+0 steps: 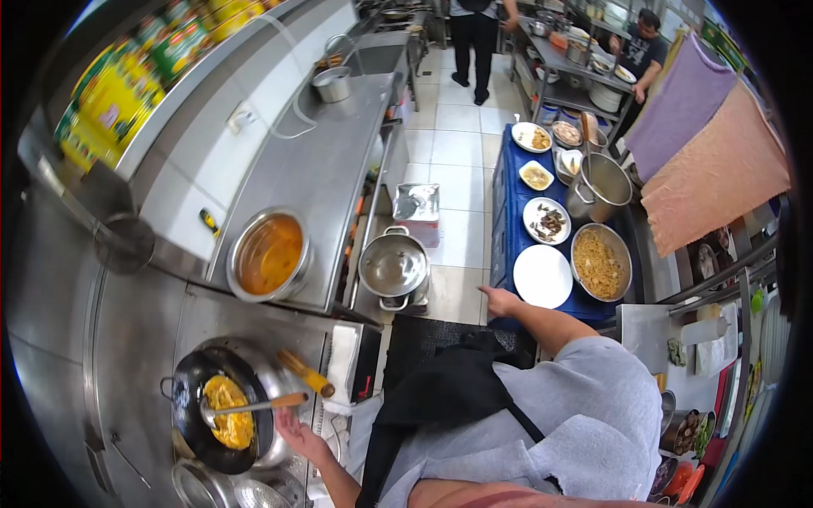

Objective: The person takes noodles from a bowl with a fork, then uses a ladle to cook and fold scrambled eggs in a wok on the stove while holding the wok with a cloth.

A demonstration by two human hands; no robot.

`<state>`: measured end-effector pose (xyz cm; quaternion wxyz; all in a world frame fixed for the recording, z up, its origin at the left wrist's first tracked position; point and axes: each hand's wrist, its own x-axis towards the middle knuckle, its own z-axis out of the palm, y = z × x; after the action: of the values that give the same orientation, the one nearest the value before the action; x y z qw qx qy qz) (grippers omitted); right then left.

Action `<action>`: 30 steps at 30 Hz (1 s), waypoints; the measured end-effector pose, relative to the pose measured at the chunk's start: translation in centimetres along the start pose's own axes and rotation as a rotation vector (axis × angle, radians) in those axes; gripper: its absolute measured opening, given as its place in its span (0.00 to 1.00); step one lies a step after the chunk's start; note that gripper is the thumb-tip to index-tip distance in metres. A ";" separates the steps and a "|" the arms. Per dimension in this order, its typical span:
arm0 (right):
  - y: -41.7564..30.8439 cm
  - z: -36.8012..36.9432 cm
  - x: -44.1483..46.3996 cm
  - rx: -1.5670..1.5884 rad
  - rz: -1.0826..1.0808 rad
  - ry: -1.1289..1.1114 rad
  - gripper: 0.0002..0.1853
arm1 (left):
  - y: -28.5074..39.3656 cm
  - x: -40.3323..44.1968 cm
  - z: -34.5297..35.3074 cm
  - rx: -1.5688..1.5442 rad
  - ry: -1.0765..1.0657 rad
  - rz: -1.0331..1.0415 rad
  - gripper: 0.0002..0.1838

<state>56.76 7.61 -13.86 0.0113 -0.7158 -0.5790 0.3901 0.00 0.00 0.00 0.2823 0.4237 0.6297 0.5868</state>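
Observation:
My left hand (pixel 301 436) is beside the right rim of a black wok (pixel 190 436), its fingers by the wooden handle of a steel ladle (pixel 254 407). I cannot make out whether those fingers grip the handle or the wok. Yellow egg-like food (pixel 227 432) lies in the wok, and the ladle's head touches it. My right hand (pixel 501 301) is stretched out with its index finger pointing, holding nothing. It is near a white plate (pixel 543 277) on the blue stand.
A steel bowl of orange liquid (pixel 269 254) stands on the steel counter (pixel 330 152). Near it is a two-handled pot (pixel 393 265). Noodles (pixel 600 262), dishes and a tall pot (pixel 600 188) stand on the blue stand. Two other people (pixel 472 42) are at the back.

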 end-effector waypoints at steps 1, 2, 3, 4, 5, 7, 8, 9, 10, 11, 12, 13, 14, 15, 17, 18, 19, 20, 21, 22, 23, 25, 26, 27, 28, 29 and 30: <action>2.2 1.0 -1.7 0.002 0.068 0.040 0.38 | 0.8 0.9 1.5 -0.026 -0.059 0.004 0.34; 3.8 1.8 -3.5 0.043 0.139 0.057 0.37 | 0.5 2.3 2.6 0.009 -0.125 -0.001 0.34; 9.4 -2.1 -2.0 0.116 0.172 0.090 0.36 | 3.0 2.3 11.3 0.026 -0.137 0.041 0.34; 11.5 -2.6 -3.9 0.221 0.297 0.062 0.34 | 4.2 2.2 14.7 0.030 -0.249 0.046 0.34; 13.4 -3.3 -5.7 0.322 0.422 0.037 0.32 | 5.1 2.1 18.1 0.029 -0.358 0.049 0.34; 22.2 -0.5 -6.3 0.331 0.437 0.123 0.30 | 5.4 2.2 24.2 0.032 -0.545 0.076 0.33; 24.9 0.4 -6.0 0.344 0.434 0.206 0.29 | 6.0 2.5 27.2 0.060 -0.625 0.074 0.33; 25.3 -0.2 -6.9 0.353 0.437 0.206 0.29 | 6.6 2.6 29.9 0.092 -0.704 0.072 0.32; 25.0 -1.3 -8.6 0.517 0.502 0.209 0.29 | 5.6 2.8 32.4 0.075 -0.763 0.098 0.32; 24.6 -2.4 -9.5 0.682 0.562 0.213 0.29 | 5.1 3.1 34.8 0.058 -0.821 0.127 0.31; 25.3 -2.2 -9.7 0.689 0.559 0.213 0.29 | 7.0 2.6 37.0 0.163 -0.884 0.155 0.30; 26.2 -1.5 -10.4 0.778 0.571 0.223 0.29 | 6.8 2.6 38.9 0.233 -0.933 0.188 0.30; 27.0 -0.8 -10.9 0.868 0.583 0.233 0.29 | 6.7 2.4 40.6 0.263 -0.979 0.218 0.29; 27.5 -0.3 -11.2 0.873 0.586 0.233 0.29 | 6.7 2.0 41.9 0.294 -1.028 0.245 0.29; 28.4 1.1 -11.9 0.992 0.647 0.211 0.30 | 5.1 2.1 43.6 0.373 -1.088 0.295 0.27; 28.9 2.3 -12.1 0.935 0.620 0.234 0.29 | 4.3 2.1 44.3 0.450 -1.140 0.343 0.26; 28.0 1.8 -12.7 0.946 0.636 0.245 0.29 | 3.6 2.1 44.6 0.446 -1.162 0.348 0.26; 26.8 1.3 -13.1 0.948 0.679 0.245 0.27 | 3.0 2.3 44.4 0.553 -1.219 0.299 0.25; 25.6 0.7 -13.7 0.951 0.722 0.245 0.25 | 2.0 2.7 44.0 0.663 -1.273 0.252 0.25; 26.2 2.1 -13.1 0.914 0.724 0.251 0.26 | -1.5 3.4 43.4 0.659 -1.301 0.183 0.23; 26.4 2.8 -12.3 0.929 0.741 0.261 0.26 | -1.7 3.2 42.7 0.659 -1.325 0.192 0.23; 26.3 4.1 -11.6 0.956 0.686 0.274 0.26 | -1.7 3.3 41.1 0.728 -1.401 0.015 0.23; 26.0 4.0 -11.7 0.924 0.689 0.252 0.26 | -3.3 3.6 40.0 0.733 -1.432 0.023 0.23; 25.3 3.3 -11.5 0.891 0.690 0.233 0.25 | -6.0 4.3 39.1 0.718 -1.425 -0.016 0.23; 24.8 3.2 -11.2 0.853 0.666 0.266 0.24 | -7.7 4.9 38.4 0.700 -1.417 -0.053 0.23; 24.3 3.1 -11.0 0.811 0.641 0.298 0.22 | -8.0 5.4 37.9 0.700 -1.443 -0.042 0.23; 23.2 2.1 -11.0 0.823 0.644 0.288 0.22 | -8.2 5.7 37.4 0.681 -1.439 -0.111 0.24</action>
<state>74.29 -10.18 -20.12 0.2499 -0.8398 -0.1223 0.4661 27.47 23.99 -12.90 0.5035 0.7294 0.4578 -0.0701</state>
